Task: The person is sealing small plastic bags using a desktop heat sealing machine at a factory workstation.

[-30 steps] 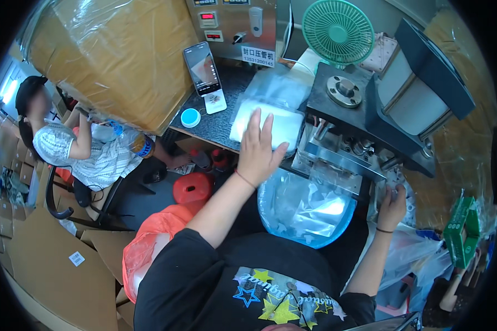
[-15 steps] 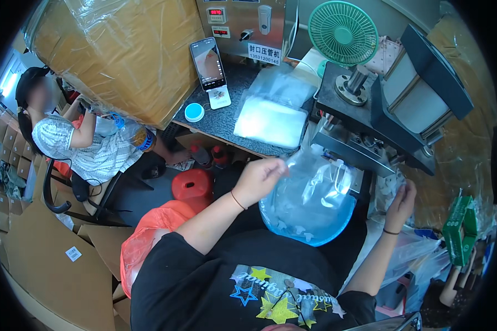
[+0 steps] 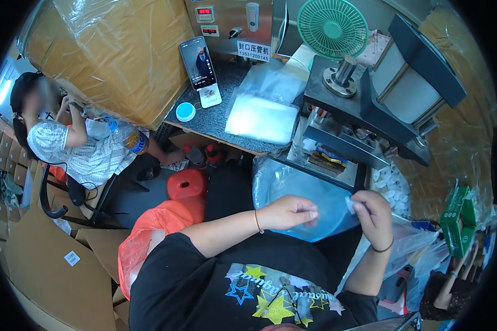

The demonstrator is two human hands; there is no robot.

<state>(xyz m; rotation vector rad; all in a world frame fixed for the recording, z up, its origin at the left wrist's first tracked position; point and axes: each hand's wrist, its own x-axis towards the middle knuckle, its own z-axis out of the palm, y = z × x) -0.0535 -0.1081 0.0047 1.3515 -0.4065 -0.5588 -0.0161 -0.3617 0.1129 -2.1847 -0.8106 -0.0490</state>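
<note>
Over the near edge of a blue basin (image 3: 315, 234) my left hand (image 3: 292, 213) is closed, thumb against the curled fingers. What it holds, if anything, I cannot make out. My right hand (image 3: 373, 218), at the basin's right side, pinches a small whitish translucent piece (image 3: 350, 206) between thumb and fingers. Clear plastic (image 3: 279, 179) covers or fills the basin, its contents blurred. Just beyond stands a metal press (image 3: 345, 144), with its jaw area above the basin's far edge. A stack of clear plastic bags (image 3: 262, 118) lies on the dark countertop (image 3: 207, 124).
A phone (image 3: 199, 63) on a stand and a round blue-lidded container (image 3: 185, 112) rest on the counter. Behind are a green fan (image 3: 332, 30) and a control box (image 3: 232, 22). White pieces (image 3: 391, 185) lie right of the press. Another person (image 3: 66, 127) sits at left.
My left hand has moved nearer and rightward, away from the press. My right hand has come in leftward and now pinches a small piece. The shiny bag over the basin no longer shows there.
</note>
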